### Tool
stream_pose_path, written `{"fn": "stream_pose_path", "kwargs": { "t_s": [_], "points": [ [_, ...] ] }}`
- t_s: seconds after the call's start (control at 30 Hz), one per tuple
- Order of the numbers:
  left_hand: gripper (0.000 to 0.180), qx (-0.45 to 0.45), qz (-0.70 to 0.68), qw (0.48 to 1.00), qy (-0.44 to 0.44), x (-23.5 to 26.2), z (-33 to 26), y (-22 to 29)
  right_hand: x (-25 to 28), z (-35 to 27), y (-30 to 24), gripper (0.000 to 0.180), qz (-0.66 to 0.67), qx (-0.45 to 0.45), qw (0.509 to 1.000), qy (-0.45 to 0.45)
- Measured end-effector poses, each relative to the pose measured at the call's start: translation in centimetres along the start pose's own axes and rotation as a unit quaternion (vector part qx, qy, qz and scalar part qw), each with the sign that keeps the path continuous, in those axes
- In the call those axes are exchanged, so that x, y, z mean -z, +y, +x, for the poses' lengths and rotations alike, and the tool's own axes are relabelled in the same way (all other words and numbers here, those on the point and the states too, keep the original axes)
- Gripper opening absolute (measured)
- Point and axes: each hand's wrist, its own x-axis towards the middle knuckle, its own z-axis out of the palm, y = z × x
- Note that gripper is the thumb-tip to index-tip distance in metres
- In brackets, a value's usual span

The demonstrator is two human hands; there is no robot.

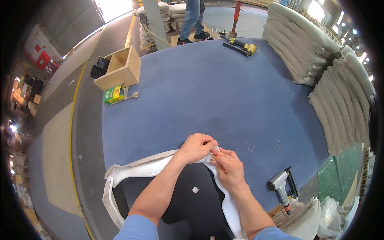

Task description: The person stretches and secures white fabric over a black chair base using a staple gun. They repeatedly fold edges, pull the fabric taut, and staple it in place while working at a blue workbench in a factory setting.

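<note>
A black panel [192, 200] edged with white padding fabric [144, 166] lies at the near edge of a blue-covered table [224, 92]. My left hand [197, 147] pinches the white fabric at the panel's far corner. My right hand [229, 166] grips the same fabric fold just to the right, the two hands touching. A grey pneumatic staple gun [281, 187] lies on the table to the right of my right hand.
A wooden box [120, 69] and a green-yellow carton [113, 95] sit at the table's far left. A yellow-black power tool [242, 46] lies at the far edge. Stacks of beige upholstered pieces [320, 72] line the right side. A person in jeans [192, 20] stands beyond the table.
</note>
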Motion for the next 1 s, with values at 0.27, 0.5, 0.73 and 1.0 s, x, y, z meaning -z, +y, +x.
{"fn": "stream_pose_path", "kwargs": {
  "t_s": [0.27,0.5,0.73,1.0],
  "points": [
    [0.035,-0.018,-0.067,0.995,-0.070,-0.2,1.1,-1.2,-0.9,-1.4,-0.2,0.020,-0.097,0.025,0.994,-0.032],
    [0.030,-0.018,-0.077,0.993,-0.086,-0.4,0.5,0.0,2.0,-2.7,-2.0,0.033,-0.083,0.027,0.992,-0.095],
    [0.035,-0.072,0.028,0.992,-0.095,0.4,-0.3,0.2,19.2,-11.4,0.0,0.036,-0.238,-0.248,0.938,0.035],
    [0.040,-0.078,0.035,0.991,-0.103,0.7,-0.3,-0.6,19.0,-17.1,4.0,0.042,-0.343,-0.347,0.872,-0.012]
  ]
}}
